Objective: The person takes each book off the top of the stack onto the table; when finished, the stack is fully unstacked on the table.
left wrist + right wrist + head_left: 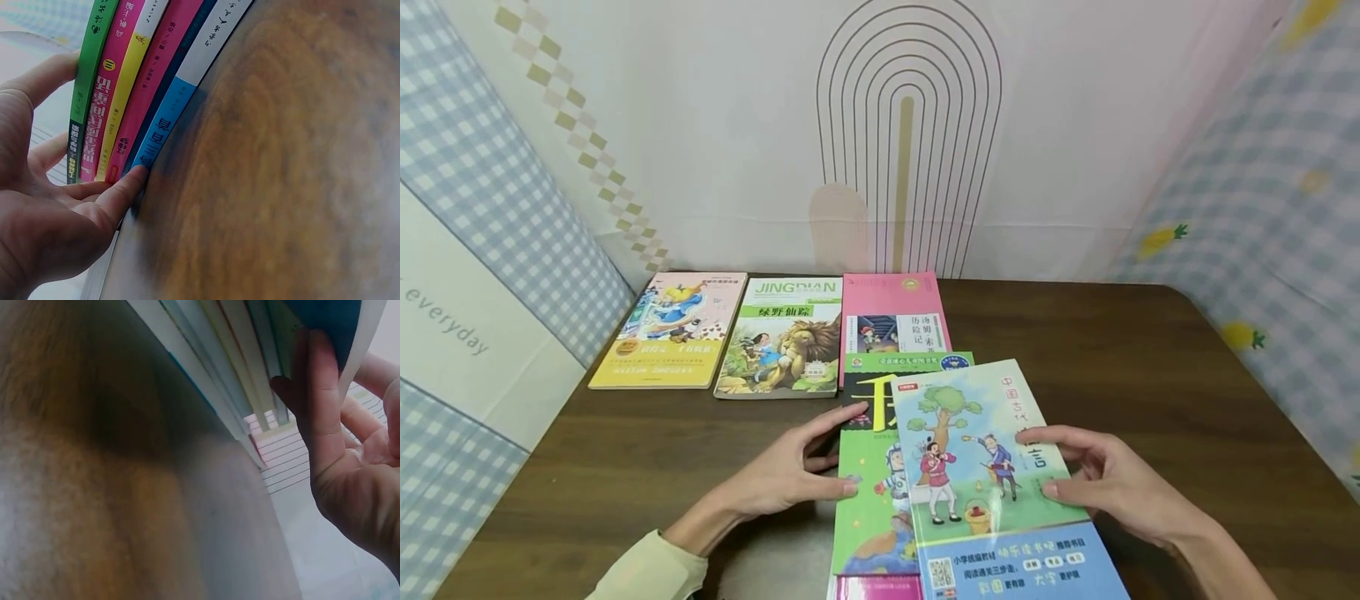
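- Fingers of the right hand (1116, 483) pinch a glossy pale-green-and-blue paperback (992, 492) at right.
- Left hand (782, 473), fingers extended, touches the green-topped paperback stack (868, 521).
- Level lifting should keep it square.

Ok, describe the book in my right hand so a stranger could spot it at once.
Find the dark brown table, then its near side, where a green book lies on a stack. The picture book you want overlaps that green book and is held by the right hand. Unlike its neighbours, its cover shows two figures beside a tree, above a blue band.
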Motion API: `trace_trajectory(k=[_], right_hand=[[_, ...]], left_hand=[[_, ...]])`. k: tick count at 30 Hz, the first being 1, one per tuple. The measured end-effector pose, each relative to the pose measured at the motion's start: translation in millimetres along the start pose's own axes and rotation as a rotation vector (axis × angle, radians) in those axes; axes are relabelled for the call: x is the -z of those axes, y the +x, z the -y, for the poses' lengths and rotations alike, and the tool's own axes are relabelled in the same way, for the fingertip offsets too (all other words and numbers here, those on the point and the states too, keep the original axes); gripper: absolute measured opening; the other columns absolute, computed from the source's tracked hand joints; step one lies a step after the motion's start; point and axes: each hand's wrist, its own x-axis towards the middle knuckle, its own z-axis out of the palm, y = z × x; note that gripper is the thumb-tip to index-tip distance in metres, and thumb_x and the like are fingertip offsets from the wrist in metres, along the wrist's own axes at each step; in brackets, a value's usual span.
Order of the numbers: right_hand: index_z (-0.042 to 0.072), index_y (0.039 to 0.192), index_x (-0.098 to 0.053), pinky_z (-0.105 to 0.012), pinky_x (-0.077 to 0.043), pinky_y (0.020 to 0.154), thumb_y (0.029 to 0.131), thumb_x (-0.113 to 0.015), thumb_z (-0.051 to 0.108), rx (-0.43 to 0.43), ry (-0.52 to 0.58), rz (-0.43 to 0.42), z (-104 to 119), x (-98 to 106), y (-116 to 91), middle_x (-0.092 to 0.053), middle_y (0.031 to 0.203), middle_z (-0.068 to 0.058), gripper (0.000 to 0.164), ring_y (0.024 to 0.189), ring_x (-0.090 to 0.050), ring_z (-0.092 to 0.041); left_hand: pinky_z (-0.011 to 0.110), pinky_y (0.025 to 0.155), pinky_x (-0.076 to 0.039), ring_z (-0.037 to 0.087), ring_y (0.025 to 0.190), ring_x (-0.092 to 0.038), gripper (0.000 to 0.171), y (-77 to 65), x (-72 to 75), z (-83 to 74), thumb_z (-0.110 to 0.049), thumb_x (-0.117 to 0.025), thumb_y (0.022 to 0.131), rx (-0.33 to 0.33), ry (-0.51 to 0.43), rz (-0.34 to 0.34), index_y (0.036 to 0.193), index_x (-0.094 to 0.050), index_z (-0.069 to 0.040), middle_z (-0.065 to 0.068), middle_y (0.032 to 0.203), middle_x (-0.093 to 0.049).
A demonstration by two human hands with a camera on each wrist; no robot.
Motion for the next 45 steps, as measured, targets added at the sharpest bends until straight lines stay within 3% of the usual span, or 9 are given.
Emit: trace_trajectory(k=[4, 9, 12, 15, 17, 22, 31, 37, 45], right_hand=[[0.006, 0.151, -0.054, -0.038, -0.037, 0.047, 0.101, -0.059, -0.009, 0.045, -0.115, -0.077, 5, 3, -5, -0.057, 0.081, 0.009, 0.052, 0.053, -0.026, -0.027], [0.004, 0.152, -0.054, -0.032, -0.049, 0.052, 0.101, -0.056, -0.013, 0.088, -0.129, -0.117, 11, 14, -13, -0.068, 0.089, 0.006, 0.054, 0.057, -0.035, -0.029], [0.006, 0.153, -0.053, -0.033, -0.062, 0.061, 0.101, -0.053, -0.016, 0.096, -0.090, -0.139, 18, 25, -19, -0.077, 0.102, -0.002, 0.056, 0.061, -0.061, -0.021], [0.009, 0.153, -0.053, -0.042, -0.066, 0.067, 0.100, -0.049, -0.020, 0.106, -0.025, -0.159, 24, 38, -24, -0.079, 0.113, -0.012, 0.060, 0.085, -0.080, -0.026], [0.010, 0.153, -0.054, -0.046, -0.066, 0.068, 0.100, -0.047, -0.022, 0.120, -0.005, -0.191, 26, 49, -26, -0.079, 0.116, -0.016, 0.062, 0.091, -0.080, -0.033], [0.015, 0.151, -0.058, -0.039, -0.066, 0.066, 0.100, -0.049, -0.021, 0.119, -0.028, -0.307, 25, 78, -30, -0.080, 0.103, -0.010, 0.063, 0.086, -0.080, -0.025], [0.030, 0.149, -0.060, -0.047, -0.066, 0.066, 0.107, -0.043, -0.013, 0.005, 0.106, -0.261, 19, 128, -25, -0.080, 0.117, -0.005, 0.062, 0.094, -0.080, -0.028], [0.031, 0.141, -0.066, -0.045, -0.067, 0.066, 0.108, -0.047, -0.009, -0.060, 0.126, -0.332, 15, 149, -11, -0.080, 0.116, -0.002, 0.056, 0.092, -0.080, -0.026], [0.044, 0.131, -0.068, -0.044, -0.066, 0.066, 0.107, -0.059, 0.003, -0.221, 0.024, -0.437, 14, 164, 15, -0.080, 0.107, 0.009, 0.049, 0.086, -0.078, -0.022]], left_hand=[[0.054, 0.121, -0.042, 0.038, 0.154, -0.038, 0.085, 0.4, -0.1, 0.3, -0.020, -0.080, 0.095, -0.007, 0.001, -0.004, 0.166, -0.034, -0.033, 0.011, 0.174, -0.026], [0.053, 0.121, -0.042, 0.039, 0.154, -0.038, 0.086, 0.5, 0.1, 0.4, -0.020, -0.081, 0.094, -0.011, 0.000, -0.004, 0.166, -0.034, -0.032, 0.011, 0.175, -0.025], [0.054, 0.121, -0.042, 0.040, 0.154, -0.038, 0.087, 0.1, 0.2, 0.5, -0.020, -0.081, 0.094, -0.012, -0.002, -0.005, 0.166, -0.034, -0.032, 0.012, 0.175, -0.023], [0.054, 0.121, -0.042, 0.040, 0.155, -0.037, 0.086, -0.7, 0.4, 0.9, -0.020, -0.081, 0.095, -0.011, -0.006, -0.005, 0.166, -0.034, -0.032, 0.011, 0.175, -0.023], [0.053, 0.121, -0.042, 0.039, 0.156, -0.035, 0.086, -0.6, 0.5, 0.7, -0.020, -0.081, 0.095, -0.010, -0.007, -0.004, 0.166, -0.034, -0.032, 0.011, 0.175, -0.023], [0.052, 0.121, -0.042, 0.038, 0.157, -0.033, 0.085, -0.9, 1.8, 0.8, -0.020, -0.080, 0.095, -0.015, -0.004, -0.003, 0.166, -0.034, -0.032, 0.010, 0.175, -0.022], [0.045, 0.120, -0.046, 0.036, 0.158, -0.031, 0.085, 0.6, 1.7, 1.3, -0.021, -0.081, 0.095, -0.010, -0.032, 0.010, 0.166, -0.035, -0.034, 0.008, 0.176, -0.022], [0.044, 0.120, -0.046, 0.036, 0.157, -0.034, 0.085, 0.7, 1.2, 2.1, -0.020, -0.081, 0.095, -0.014, -0.035, 0.006, 0.166, -0.035, -0.033, 0.009, 0.175, -0.022], [0.044, 0.119, -0.047, 0.038, 0.155, -0.036, 0.086, 0.4, 0.5, 3.5, -0.020, -0.081, 0.095, -0.016, -0.037, 0.002, 0.166, -0.035, -0.033, 0.011, 0.175, -0.022]])
